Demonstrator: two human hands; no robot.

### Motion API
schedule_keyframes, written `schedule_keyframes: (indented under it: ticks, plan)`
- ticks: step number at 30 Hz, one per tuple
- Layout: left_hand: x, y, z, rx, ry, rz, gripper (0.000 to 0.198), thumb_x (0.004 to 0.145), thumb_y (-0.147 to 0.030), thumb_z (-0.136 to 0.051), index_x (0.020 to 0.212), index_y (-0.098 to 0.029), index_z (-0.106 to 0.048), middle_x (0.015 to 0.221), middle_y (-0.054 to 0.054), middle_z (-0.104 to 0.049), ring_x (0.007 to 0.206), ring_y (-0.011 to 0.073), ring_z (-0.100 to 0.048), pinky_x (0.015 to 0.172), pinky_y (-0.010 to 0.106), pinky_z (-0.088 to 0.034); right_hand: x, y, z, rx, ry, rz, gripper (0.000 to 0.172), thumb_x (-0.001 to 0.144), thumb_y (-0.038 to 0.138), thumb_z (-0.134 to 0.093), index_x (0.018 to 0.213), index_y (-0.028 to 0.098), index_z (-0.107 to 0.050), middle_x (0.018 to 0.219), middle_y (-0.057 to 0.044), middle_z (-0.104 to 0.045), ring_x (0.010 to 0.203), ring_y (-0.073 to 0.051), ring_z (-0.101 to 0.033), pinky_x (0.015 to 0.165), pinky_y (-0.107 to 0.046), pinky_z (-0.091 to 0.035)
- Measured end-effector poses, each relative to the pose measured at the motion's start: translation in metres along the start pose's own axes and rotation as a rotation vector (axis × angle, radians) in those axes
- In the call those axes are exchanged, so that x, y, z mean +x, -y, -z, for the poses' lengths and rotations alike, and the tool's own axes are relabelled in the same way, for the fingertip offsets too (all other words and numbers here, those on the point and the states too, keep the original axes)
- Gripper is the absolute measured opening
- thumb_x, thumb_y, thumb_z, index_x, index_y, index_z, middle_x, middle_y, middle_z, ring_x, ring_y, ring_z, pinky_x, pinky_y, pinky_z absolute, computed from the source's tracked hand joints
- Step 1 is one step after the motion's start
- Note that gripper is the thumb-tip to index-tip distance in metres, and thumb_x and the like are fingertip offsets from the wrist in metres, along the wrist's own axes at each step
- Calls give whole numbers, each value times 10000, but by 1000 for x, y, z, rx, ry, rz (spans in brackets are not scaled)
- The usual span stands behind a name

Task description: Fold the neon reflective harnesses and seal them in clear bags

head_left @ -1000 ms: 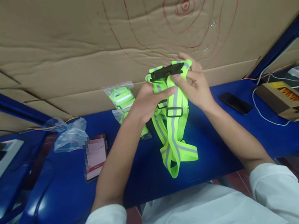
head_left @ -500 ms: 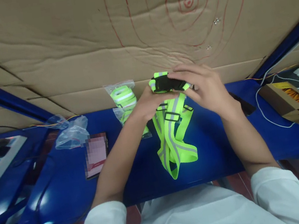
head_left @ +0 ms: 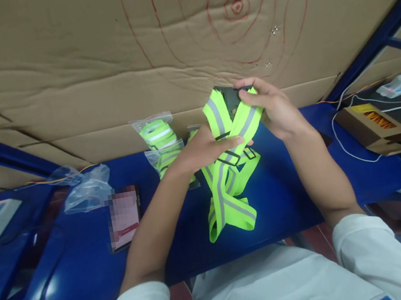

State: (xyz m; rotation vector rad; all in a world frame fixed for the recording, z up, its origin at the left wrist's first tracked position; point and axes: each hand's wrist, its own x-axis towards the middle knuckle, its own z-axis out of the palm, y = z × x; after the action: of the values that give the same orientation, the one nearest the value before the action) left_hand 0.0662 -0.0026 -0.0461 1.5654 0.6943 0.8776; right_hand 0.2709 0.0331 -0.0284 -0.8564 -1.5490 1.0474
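Observation:
A neon yellow-green reflective strap harness (head_left: 222, 200) with grey stripes hangs from my hands, its lower loops over the blue table (head_left: 273, 219). My left hand (head_left: 209, 146) grips the straps just above the black slider buckles (head_left: 229, 158), thumb lying across the front. At the top, my right hand (head_left: 272, 104) pinches one strap beside the black clip buckle (head_left: 231, 99). Left of the harness, more neon straps in clear plastic bags (head_left: 159, 135) sit against the cardboard; my left forearm partly covers them.
Behind the table stands a cardboard panel (head_left: 72, 48) with red rings drawn on it. A crumpled plastic bag (head_left: 87, 189) and a phone-like device (head_left: 125, 219) lie at left. An opened cardboard box (head_left: 374, 128) and a white cable (head_left: 342, 147) are at right.
The black buckle has turned from lying flat to tilted up. My left hand now holds the straps lower, thumb in front, and my right hand has shifted to the buckle's right end.

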Motion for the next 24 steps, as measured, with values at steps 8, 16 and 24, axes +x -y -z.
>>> schedule_keyframes:
  ticks: [8,16,24]
  plan:
    - [3,1,18,275,86,-101,355,871,-505,-834,1054,-201,-812,1043,84,-807,941,286,-768,816,335,-627,2,-2,-2,-239,172,140,346,984,541,-694,1110,227,-766,1138,-41,-771,1062,-197,-709,976,-348,-582]
    - [1,2,31,373,4,-99,417,825,-463,-859,1126,-192,-760,1073,72,-768,997,273,-709,862,339,-589,-9,1,-13,-548,420,401,730,963,599,-722,1558,199,-583,1573,-126,-583,1449,-298,-575,1233,-427,-447]
    - [3,3,25,121,-169,131,318,696,-330,-913,945,-195,-769,971,46,-769,937,254,-724,815,348,-589,-9,0,-22,-575,317,408,531,1039,502,-646,1501,240,-655,1475,-59,-675,1274,-272,-709,1093,-339,-532]
